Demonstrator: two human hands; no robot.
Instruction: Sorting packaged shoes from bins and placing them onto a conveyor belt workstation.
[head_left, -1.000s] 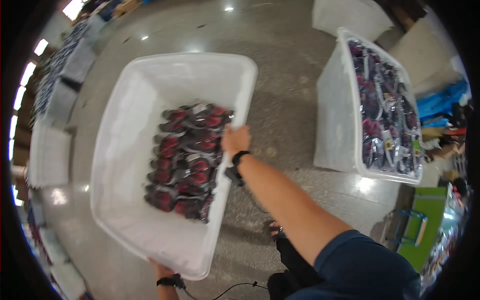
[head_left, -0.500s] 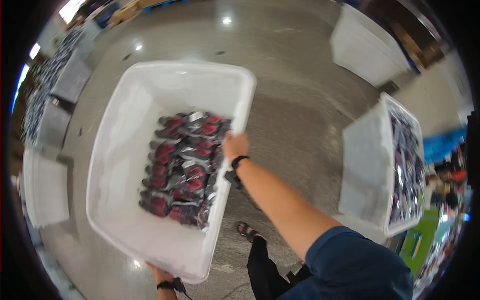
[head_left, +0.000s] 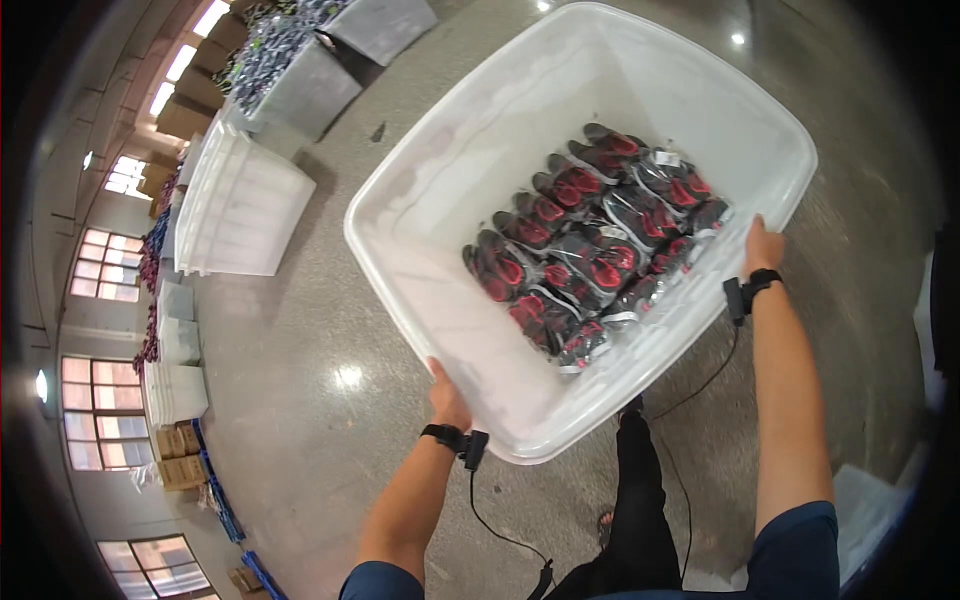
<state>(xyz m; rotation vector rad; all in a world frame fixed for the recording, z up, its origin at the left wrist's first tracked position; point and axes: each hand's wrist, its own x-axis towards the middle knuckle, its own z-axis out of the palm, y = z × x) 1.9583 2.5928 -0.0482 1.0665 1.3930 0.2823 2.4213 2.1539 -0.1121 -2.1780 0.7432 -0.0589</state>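
A: What's just changed?
B: The white tub [head_left: 690, 100] has swung round in view; it now lies slantwise, straight ahead, and the nested tubs [head_left: 245, 215] on the left show more fully.
A: And the hands?
B: Left hand [head_left: 450, 402] clasps the near left rim, right hand [head_left: 764, 252] the right rim.
A: The load?
B: The bagged black-and-red shoes [head_left: 612, 265] stay in rows inside, so the turn seems not to upset them. Whether the tub touches the floor [head_left: 270, 340], I can't tell.
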